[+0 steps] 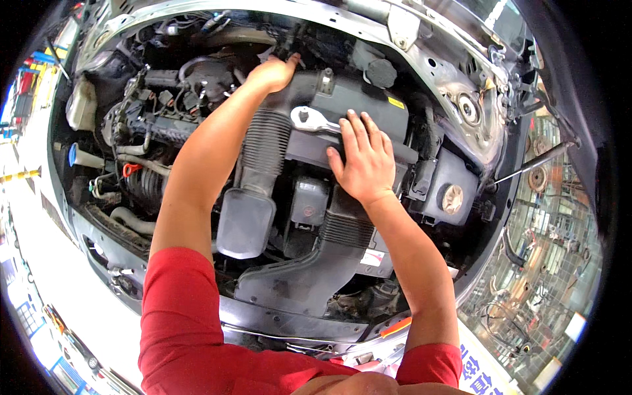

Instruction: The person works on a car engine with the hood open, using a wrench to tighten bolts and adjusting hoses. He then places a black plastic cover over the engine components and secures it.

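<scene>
Head view, your left hand [273, 71] reaching deep behind the black air intake housing [359, 108], grip hidden, cannot tell, your right hand [363, 158] flat with fingers spread on it, touching a silver wrench [315, 120].

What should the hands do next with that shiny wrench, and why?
Probably the right hand should pick up the wrench. It lies loose on the black air box beside the fingertips, while the left hand reaches deep behind the ribbed hose.

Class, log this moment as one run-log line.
left hand: reaching deep behind air duct | right hand: flat on airbox | wrench: lying by fingers
</scene>
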Demonstrator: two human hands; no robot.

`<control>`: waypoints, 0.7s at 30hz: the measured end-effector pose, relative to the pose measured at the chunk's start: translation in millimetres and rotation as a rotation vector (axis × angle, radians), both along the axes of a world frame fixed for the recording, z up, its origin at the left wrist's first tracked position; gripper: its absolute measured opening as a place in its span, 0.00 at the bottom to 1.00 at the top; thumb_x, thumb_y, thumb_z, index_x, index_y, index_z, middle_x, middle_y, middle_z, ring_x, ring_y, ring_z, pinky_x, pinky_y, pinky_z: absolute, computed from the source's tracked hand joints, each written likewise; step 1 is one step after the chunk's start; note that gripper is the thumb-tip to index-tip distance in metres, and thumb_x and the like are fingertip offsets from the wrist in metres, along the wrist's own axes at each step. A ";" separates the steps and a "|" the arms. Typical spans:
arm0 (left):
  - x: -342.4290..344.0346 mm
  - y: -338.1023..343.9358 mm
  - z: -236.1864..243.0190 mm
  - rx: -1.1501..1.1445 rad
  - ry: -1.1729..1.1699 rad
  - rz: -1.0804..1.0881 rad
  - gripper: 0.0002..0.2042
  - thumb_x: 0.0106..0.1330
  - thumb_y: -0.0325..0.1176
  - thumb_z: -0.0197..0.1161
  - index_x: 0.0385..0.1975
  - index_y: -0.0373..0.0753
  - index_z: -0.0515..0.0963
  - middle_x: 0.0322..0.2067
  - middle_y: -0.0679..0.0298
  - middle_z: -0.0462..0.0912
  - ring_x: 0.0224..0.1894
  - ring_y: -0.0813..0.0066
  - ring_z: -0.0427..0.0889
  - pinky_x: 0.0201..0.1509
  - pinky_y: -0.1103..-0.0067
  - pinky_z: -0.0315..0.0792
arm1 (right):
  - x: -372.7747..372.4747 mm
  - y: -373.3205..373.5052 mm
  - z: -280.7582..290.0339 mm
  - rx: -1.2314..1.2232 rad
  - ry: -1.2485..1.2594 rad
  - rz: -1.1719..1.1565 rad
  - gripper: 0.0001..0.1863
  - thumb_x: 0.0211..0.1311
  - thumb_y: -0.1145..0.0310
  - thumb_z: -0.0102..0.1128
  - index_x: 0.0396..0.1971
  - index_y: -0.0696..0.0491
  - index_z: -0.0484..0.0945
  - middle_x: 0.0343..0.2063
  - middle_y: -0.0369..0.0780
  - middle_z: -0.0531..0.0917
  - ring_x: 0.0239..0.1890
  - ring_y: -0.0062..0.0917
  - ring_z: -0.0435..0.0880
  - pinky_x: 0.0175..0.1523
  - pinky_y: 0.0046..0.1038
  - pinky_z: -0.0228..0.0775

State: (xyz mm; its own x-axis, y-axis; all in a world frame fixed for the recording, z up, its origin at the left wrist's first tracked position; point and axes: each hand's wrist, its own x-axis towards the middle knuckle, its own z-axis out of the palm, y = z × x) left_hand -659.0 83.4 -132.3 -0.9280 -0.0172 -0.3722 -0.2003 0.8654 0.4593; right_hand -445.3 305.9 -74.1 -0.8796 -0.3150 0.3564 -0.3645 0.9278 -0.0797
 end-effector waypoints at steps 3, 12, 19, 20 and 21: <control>-2.7 -1.0 -8.1 -0.054 0.062 0.003 0.34 0.73 0.54 0.48 0.55 0.22 0.78 0.57 0.34 0.78 0.64 0.43 0.76 0.67 0.62 0.71 | -2.9 -2.8 -0.4 -0.012 0.007 0.007 0.30 0.62 0.50 0.63 0.60 0.51 0.77 0.64 0.41 0.77 0.67 0.38 0.73 0.67 0.40 0.64; 9.1 22.2 5.4 -0.175 0.062 0.085 0.23 0.65 0.33 0.47 0.52 0.22 0.79 0.53 0.33 0.80 0.60 0.40 0.80 0.63 0.58 0.73 | 4.6 6.1 -1.7 0.000 0.006 0.000 0.30 0.63 0.49 0.62 0.60 0.51 0.77 0.65 0.41 0.77 0.68 0.38 0.72 0.66 0.40 0.64; 1.4 38.4 9.2 -0.168 0.000 0.017 0.22 0.67 0.34 0.52 0.55 0.27 0.79 0.52 0.41 0.84 0.56 0.43 0.84 0.59 0.59 0.77 | 1.1 6.1 -5.3 0.036 -0.010 -0.010 0.30 0.63 0.51 0.62 0.60 0.52 0.78 0.65 0.41 0.77 0.68 0.39 0.72 0.66 0.41 0.63; 10.4 40.4 22.9 -0.098 -0.077 0.085 0.23 0.68 0.36 0.51 0.56 0.25 0.78 0.53 0.40 0.84 0.56 0.44 0.84 0.59 0.59 0.77 | 4.1 7.2 -1.4 0.040 -0.024 -0.023 0.29 0.64 0.51 0.61 0.61 0.51 0.77 0.65 0.42 0.77 0.68 0.39 0.72 0.67 0.41 0.63; 10.4 34.7 20.9 -0.088 -0.046 0.056 0.25 0.69 0.38 0.49 0.58 0.23 0.76 0.55 0.38 0.82 0.58 0.45 0.83 0.61 0.60 0.77 | 4.2 4.0 -0.8 0.050 -0.029 -0.017 0.29 0.64 0.51 0.61 0.61 0.52 0.77 0.65 0.41 0.77 0.69 0.39 0.71 0.68 0.41 0.62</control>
